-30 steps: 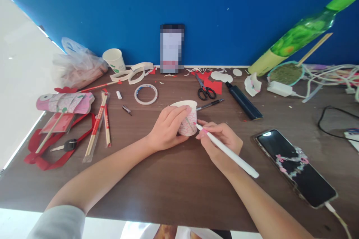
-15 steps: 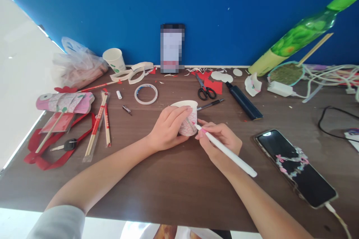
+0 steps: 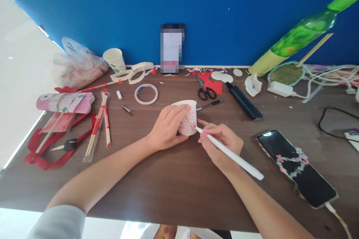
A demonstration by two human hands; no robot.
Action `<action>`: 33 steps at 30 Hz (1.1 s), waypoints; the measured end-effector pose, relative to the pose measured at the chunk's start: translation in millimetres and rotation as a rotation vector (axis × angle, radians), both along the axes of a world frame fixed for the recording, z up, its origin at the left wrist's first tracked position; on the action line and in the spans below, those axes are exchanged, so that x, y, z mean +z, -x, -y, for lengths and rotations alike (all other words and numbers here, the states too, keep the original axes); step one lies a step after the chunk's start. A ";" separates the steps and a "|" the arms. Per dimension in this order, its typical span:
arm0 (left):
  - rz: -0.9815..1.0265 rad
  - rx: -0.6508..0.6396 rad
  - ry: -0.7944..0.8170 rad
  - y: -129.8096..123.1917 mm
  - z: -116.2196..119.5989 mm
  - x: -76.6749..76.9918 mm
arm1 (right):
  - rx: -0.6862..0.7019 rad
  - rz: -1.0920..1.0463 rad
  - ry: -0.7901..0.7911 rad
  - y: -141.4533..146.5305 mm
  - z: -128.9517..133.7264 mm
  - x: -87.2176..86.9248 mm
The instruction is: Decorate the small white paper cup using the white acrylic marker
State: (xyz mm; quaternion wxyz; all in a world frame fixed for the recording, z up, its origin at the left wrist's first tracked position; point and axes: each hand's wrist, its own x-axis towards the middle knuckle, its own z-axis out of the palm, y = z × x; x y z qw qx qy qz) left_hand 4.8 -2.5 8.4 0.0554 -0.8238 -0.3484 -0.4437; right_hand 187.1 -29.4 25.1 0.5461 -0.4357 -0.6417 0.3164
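Observation:
Wrapped around a white paper cup [image 3: 189,123] is my left hand [image 3: 167,127], fingers over its side and thumb near the base. Pink line drawing in a scale-like pattern covers the cup's visible side, with a green mark among it. My right hand [image 3: 221,142] pinches a white marker pen [image 3: 234,158] near its pink tip. That tip is at the cup's lower right side, touching or nearly so. Behind the cup lies a black pen [image 3: 211,104], and beyond it black-handled scissors [image 3: 206,92] rest near red paper [image 3: 213,86].
A roll of tape [image 3: 146,94], a white cap [image 3: 119,95] and wrapped chopsticks [image 3: 97,127] lie to the left. A phone [image 3: 297,168] with a bead strap is on the right. Another phone [image 3: 172,48] leans on the blue partition [image 3: 213,15]. A green bottle [image 3: 303,35] stands tilted.
My right hand and the marker have shifted slightly right and down along the cup's side. The cup has turned or moved a little left in my left hand.

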 end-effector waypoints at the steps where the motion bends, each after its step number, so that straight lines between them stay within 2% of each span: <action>1: -0.001 0.003 0.001 0.0 0.0 0.1 | -0.007 0.004 0.006 0.1 -0.1 -0.3; 22: -0.007 0.017 0.007 0.2 -0.3 -1.1 | -0.016 0.001 -0.060 -1.8 -2.7 -1.0; 33: 0.003 0.022 0.009 -0.8 0.5 1.4 | 0.090 0.014 -0.147 -1.9 -4.6 0.6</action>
